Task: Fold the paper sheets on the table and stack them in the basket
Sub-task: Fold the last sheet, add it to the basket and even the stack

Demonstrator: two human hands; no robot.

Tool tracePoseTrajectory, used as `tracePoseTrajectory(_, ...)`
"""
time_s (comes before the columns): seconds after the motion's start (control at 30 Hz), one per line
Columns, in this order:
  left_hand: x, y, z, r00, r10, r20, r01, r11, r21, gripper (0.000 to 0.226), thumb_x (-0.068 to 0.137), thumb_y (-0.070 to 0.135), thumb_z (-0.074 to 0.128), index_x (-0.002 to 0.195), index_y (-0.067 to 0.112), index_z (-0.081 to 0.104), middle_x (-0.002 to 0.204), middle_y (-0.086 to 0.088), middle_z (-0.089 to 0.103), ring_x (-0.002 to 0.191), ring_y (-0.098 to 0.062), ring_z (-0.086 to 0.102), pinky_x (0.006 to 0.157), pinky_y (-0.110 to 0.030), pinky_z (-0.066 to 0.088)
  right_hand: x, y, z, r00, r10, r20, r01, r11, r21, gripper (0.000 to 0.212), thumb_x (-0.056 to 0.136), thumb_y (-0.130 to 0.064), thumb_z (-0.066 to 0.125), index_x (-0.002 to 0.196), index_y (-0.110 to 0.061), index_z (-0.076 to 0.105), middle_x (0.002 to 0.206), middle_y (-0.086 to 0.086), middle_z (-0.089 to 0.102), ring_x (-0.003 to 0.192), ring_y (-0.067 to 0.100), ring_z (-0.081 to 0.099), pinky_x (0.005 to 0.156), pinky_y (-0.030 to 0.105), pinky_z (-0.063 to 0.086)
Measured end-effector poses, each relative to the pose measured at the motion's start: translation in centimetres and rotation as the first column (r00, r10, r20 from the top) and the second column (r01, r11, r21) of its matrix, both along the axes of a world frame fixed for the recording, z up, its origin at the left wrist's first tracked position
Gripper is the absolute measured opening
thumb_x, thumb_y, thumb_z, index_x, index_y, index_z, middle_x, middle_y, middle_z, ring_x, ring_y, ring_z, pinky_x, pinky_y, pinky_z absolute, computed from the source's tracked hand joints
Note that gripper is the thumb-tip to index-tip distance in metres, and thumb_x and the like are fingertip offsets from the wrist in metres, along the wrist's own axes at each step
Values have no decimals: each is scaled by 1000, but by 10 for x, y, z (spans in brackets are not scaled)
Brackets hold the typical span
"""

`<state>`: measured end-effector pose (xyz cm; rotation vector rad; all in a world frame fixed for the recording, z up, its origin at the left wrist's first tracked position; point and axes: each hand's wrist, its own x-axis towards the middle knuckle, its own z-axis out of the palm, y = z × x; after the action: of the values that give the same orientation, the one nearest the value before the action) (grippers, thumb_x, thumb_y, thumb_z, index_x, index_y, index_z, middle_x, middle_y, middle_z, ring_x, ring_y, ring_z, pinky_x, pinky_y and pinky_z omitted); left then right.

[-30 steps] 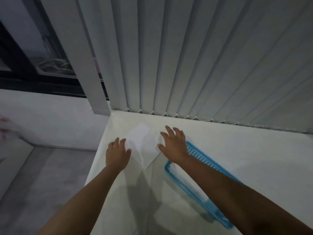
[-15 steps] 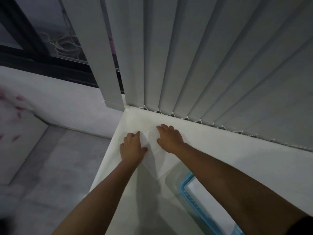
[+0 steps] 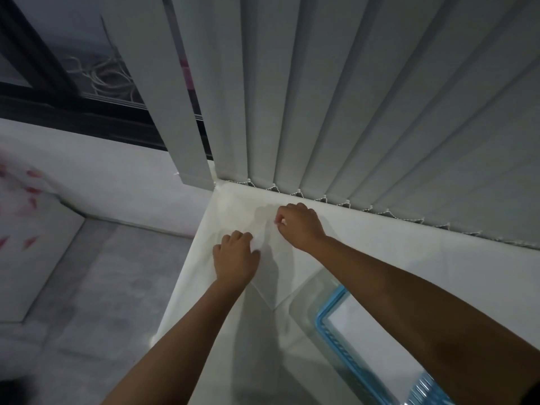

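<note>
Ok, L hand (image 3: pixel 235 258) & R hand (image 3: pixel 299 226), fingers curled, both grip paper sheet (image 3: pixel 271 287).

Dim light. Pale vertical blinds (image 3: pixel 350 97) hang behind the white desk (image 3: pixel 409 247); left of the desk, a dark-framed window (image 3: pixel 58 92), white wall (image 3: pixel 117 185) and grey floor (image 3: pixel 102 287).

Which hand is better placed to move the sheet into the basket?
Right hand: it pinches the sheet, and the blue basket lies on its side. Left hand sits by the table's left edge.
</note>
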<state>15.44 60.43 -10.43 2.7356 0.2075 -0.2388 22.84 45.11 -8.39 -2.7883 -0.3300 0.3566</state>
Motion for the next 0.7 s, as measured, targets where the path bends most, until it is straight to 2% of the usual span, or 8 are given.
tracePoseTrajectory(0.1, -14, 0, -8, 993, -100, 68, 109, 983, -145, 26, 87, 30, 59, 109, 18, 62, 117, 2, 62, 106, -21, 55, 89, -33, 44, -9, -21, 9, 1000, 19, 12, -19, 998, 67, 18, 88, -17, 51, 97, -20, 66, 89, -6, 65, 100, 20, 54, 93, 36, 37)
tracePoseTrajectory(0.2, -31, -1, -15, 979, -184, 92, 200, 955, -217, 16, 83, 27, 62, 97, 20, 62, 113, 5, 62, 103, -21, 56, 86, -31, 46, -23, -44, 12, 995, 88, 39, -87, 996, -23, 19, 88, -20, 51, 97, -23, 67, 93, -7, 70, 100, 18, 54, 94, 33, 34)
tracePoseTrajectory(0.3, -46, -5, -17, 953, -269, 137, 294, 928, -227, 17, 81, 32, 64, 95, 23, 62, 122, 8, 60, 115, -18, 53, 94, -27, 38, -42, -62, 10, 991, 124, 50, -121, 990, -72, 18, 89, -24, 52, 96, -25, 68, 94, -9, 71, 102, 17, 54, 96, 33, 31)
tracePoseTrajectory(0.37, -53, -10, -16, 947, -309, 89, 321, 919, -228, 27, 82, 47, 61, 102, 29, 60, 134, 11, 52, 125, -14, 45, 102, -27, 32, -54, -70, 9, 988, 148, 41, -143, 983, -112, 19, 88, -24, 52, 98, -25, 69, 95, -7, 71, 106, 18, 54, 102, 34, 28)
tracePoseTrajectory(0.47, -60, -22, -10, 981, -196, 13, 191, 937, -292, 45, 85, 63, 49, 112, 28, 58, 135, 10, 50, 124, -14, 46, 102, -27, 34, -70, -77, 9, 985, 155, -82, -170, 959, -226, 25, 88, -21, 49, 104, -26, 68, 106, -1, 68, 120, 17, 47, 115, 39, 13)
tracePoseTrajectory(0.57, -56, -29, -9, 1000, -20, -4, 17, 946, -324, 42, 94, 51, 43, 118, 20, 56, 125, 0, 58, 110, -19, 55, 95, -29, 43, -81, -79, 13, 979, 127, -159, -170, 941, -294, 30, 89, -18, 48, 109, -29, 68, 119, -1, 65, 130, 16, 39, 119, 44, 2)
tracePoseTrajectory(0.7, -50, -32, -10, 990, -43, -132, 13, 975, -223, 35, 88, 29, 56, 119, 16, 48, 117, -6, 56, 101, -26, 61, 87, -40, 54, -96, -72, 27, 996, 32, -81, -51, 969, -242, 32, 92, -18, 46, 113, -30, 67, 122, -5, 65, 129, 17, 41, 119, 42, 4)
